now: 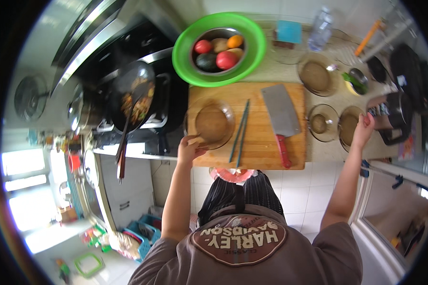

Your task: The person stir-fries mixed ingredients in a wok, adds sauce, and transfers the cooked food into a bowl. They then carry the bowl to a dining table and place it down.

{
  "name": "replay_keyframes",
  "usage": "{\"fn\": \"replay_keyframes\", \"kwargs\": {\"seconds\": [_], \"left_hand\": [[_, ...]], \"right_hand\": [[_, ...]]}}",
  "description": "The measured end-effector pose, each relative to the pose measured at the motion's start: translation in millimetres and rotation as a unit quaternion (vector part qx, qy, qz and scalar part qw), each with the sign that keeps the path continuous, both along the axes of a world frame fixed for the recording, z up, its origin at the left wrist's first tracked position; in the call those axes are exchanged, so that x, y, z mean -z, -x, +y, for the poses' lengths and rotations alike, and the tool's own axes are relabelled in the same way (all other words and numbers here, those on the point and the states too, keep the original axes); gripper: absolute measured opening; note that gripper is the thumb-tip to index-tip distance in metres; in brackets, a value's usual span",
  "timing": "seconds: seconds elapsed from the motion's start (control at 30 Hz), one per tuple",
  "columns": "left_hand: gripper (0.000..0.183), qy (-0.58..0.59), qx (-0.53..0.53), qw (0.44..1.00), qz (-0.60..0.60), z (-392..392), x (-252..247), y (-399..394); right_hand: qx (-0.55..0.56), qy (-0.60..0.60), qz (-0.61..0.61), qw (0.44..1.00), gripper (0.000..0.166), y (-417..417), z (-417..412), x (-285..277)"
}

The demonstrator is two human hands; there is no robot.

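Note:
My left hand (pixel 191 149) grips the near rim of a brown glass plate (pixel 214 124) at the left of the wooden cutting board (pixel 258 156). My right hand (pixel 364 128) is at the right edge of another brown glass plate (pixel 349 124) on the counter; whether its fingers grip the rim cannot be told. Green chopsticks (pixel 240 133) and a cleaver (pixel 281 112) with a red handle lie on the board. A small glass bowl (pixel 319 124) stands in a glass dish (pixel 331 133) between board and right plate. In the wok (pixel 146 71) on the hob are chopped food (pixel 139 107) and a spatula (pixel 128 124).
Behind the board, a green basin (pixel 182 57) holds a metal bowl of fruit and vegetables. A third glass plate (pixel 315 74), a plastic bottle (pixel 320 30) and a dark pitcher (pixel 396 110) stand at right. A lidded pot (pixel 87 110) is left of the wok.

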State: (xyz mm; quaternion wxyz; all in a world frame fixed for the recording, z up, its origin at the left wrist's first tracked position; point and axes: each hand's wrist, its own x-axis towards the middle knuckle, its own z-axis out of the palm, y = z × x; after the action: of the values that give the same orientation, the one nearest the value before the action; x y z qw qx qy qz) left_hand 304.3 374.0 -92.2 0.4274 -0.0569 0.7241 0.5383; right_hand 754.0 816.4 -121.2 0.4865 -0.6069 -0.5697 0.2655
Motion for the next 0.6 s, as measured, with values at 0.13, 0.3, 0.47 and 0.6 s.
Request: {"fn": "replay_keyframes", "kwargs": {"seconds": [0.13, 0.3, 0.47, 0.6], "left_hand": [[0.031, 0.014, -0.007, 1.000, 0.003, 9, -6, -2], [0.031, -0.001, -0.051, 0.999, 0.008, -2, 0, -10], [0.034, -0.017, -0.060, 0.998, 0.029, 0, 7, -12], [0.050, 0.078, -0.048, 0.975, 0.203, 1, 28, -13]], "right_hand": [[-0.146, 0.156, -0.212, 0.954, 0.034, 26, 87, 56], [-0.201, 0.382, -0.198, 0.880, 0.026, 96, 108, 48], [-0.199, 0.437, 0.056, 0.875, 0.014, 97, 122, 71], [-0.224, 0.440, 0.078, 0.866, 0.008, 104, 123, 57]]}}
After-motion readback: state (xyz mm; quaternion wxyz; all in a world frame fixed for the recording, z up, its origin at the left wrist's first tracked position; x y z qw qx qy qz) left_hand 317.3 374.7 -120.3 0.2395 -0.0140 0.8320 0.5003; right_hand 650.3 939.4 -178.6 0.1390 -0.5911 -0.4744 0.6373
